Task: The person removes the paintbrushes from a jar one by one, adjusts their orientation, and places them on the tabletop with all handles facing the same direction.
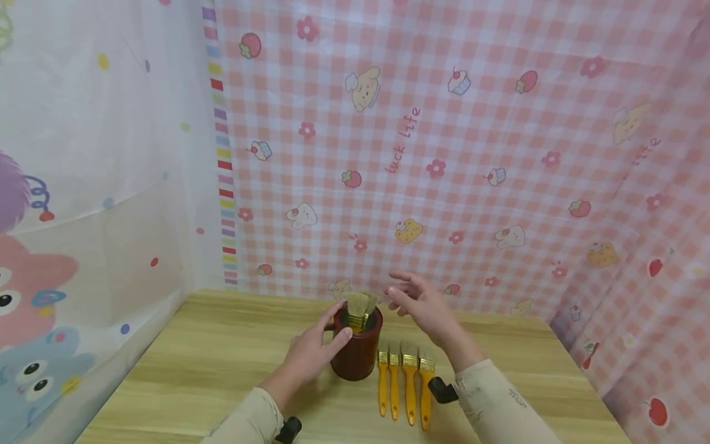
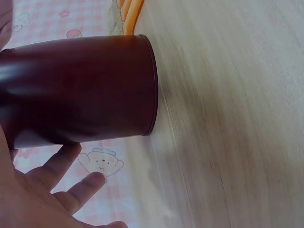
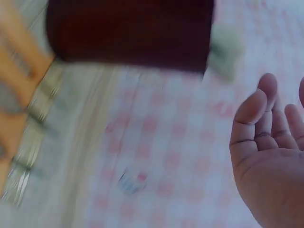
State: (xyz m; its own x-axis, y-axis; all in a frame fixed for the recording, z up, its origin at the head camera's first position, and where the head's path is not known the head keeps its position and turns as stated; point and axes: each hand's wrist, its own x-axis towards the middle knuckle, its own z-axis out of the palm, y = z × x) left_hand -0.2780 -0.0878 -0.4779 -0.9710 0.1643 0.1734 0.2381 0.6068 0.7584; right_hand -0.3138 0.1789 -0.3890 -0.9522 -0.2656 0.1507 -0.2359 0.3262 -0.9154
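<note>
On my head feed, left hand [image 1: 310,350] gripping the cup [image 1: 355,357] at lower centre, bristles [image 1: 362,304] poking from its mouth, right hand [image 1: 426,310] loosely spread just right of it, four brushes [image 1: 410,381] on the desk [image 1: 238,351] at bottom, right of centre.

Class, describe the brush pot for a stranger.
On the wooden table, follow the left hand. Between its thumb and fingers, left of four yellow-handled paintbrushes, is the brush pot: the only dark reddish-brown cylinder, bristles above its rim.
</note>
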